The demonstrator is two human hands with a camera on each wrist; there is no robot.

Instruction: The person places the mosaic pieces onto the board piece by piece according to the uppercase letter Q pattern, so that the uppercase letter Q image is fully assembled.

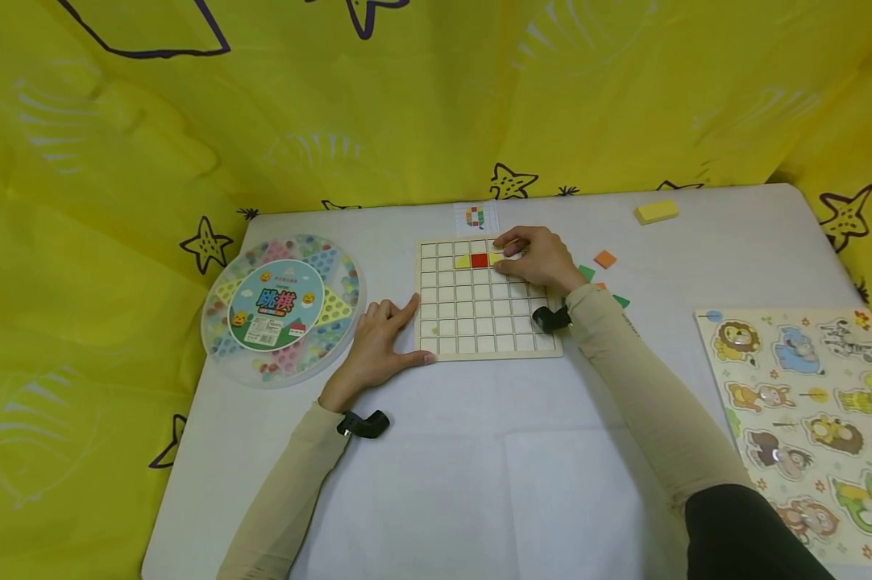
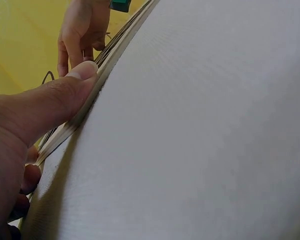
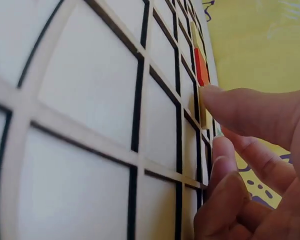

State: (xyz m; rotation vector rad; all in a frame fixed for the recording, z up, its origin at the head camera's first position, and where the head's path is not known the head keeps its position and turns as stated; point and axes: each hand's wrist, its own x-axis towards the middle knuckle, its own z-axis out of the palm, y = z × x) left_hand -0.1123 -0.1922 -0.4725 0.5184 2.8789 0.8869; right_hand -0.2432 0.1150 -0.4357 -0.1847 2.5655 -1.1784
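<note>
A wooden grid board [image 1: 475, 322] lies mid-table, with a red square tile [image 1: 479, 260] between two yellow tiles near its top. At its lower left corner my left hand [image 1: 379, 342] touches the rim, index finger at the left side and straight thumb [image 2: 80, 75] at the front edge. Over the upper right cells is my right hand [image 1: 541, 262]. Its thumb tip [image 3: 212, 97] presses on the right-hand yellow tile [image 3: 204, 117], which lies in its cell. The other right fingers are bent beyond the tile, with a gap to the thumb.
A small pattern card [image 1: 475, 217] lies behind the board. Loose orange [image 1: 605, 258] and green [image 1: 620, 301] tiles lie to the right, near a yellow block [image 1: 656, 212]. A round game box [image 1: 276, 306] is left, an animal puzzle board [image 1: 806, 403] far right.
</note>
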